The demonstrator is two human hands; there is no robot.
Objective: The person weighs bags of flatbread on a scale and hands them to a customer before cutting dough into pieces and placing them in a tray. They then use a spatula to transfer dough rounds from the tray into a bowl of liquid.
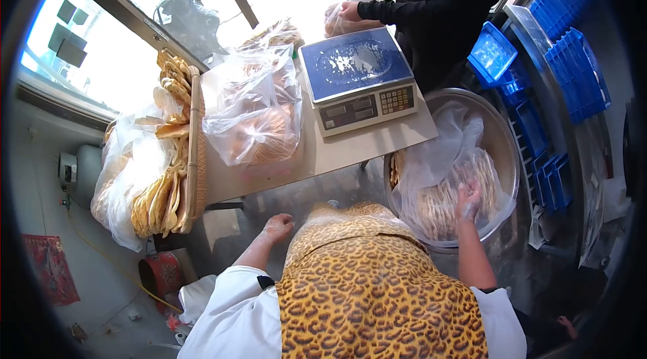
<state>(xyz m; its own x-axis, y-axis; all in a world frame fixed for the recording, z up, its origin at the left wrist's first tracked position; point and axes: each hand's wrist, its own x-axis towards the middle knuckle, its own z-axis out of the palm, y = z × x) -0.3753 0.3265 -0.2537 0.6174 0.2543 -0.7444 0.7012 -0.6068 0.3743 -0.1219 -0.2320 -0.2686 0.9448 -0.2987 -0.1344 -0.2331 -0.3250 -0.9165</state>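
My right hand (470, 200) is at the plastic-covered flatbreads (438, 207) in a large round metal basin (511, 157); its fingers look bent together, and what they hold is too small to make out. My left hand (278, 227) hangs near my apron (377, 278), below the table edge, with its fingers curled and nothing visible in them. Thin clear plastic (438, 140) lies over the basin's contents. On the table (296, 174) stand a scale (357, 76) and clear bags of bread (259, 133).
A wicker basket (197, 150) of flatbreads stands at the table's left side. Beyond the scale, a person in black (445, 9) holds a bagged item (347, 15). Blue crates (576, 73) are stacked at the right. A red container (160, 275) sits at lower left.
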